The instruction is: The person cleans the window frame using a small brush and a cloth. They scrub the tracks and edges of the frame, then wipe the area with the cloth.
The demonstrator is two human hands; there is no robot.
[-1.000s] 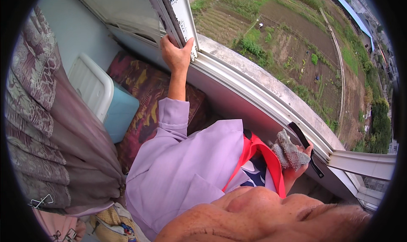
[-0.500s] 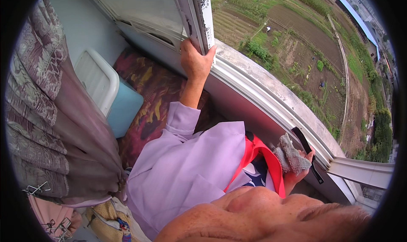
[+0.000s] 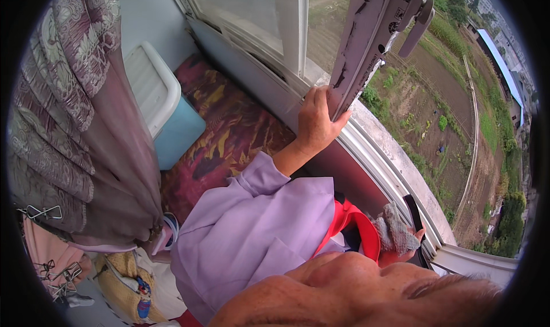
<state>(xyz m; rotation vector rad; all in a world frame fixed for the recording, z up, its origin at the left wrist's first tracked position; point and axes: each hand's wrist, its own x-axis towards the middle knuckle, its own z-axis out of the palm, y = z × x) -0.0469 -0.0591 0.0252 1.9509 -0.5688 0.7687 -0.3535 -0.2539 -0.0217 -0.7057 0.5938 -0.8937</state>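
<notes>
My left hand grips the lower end of a sliding window sash, its thumb on the near side and its fingers round the far side. The sash's frame has peeling film and a grey latch higher up. It stands over the white window track. Lower right, my right hand holds a crumpled grey cloth, partly hidden behind it. A black strap-like strip stands up beside these fingers; whether they grip it too, I cannot tell.
Outside the concrete ledge lie fields far below. A blue storage box with a white lid stands on a patterned red surface. Curtains hang at left. Pink fabric with metal clips and a yellowish bag lie lower left.
My left hand has moved right along the track, and the sash has slid with it. Another window frame and a strip of outdoors now show left of the sash. My right hand still holds the cloth.
</notes>
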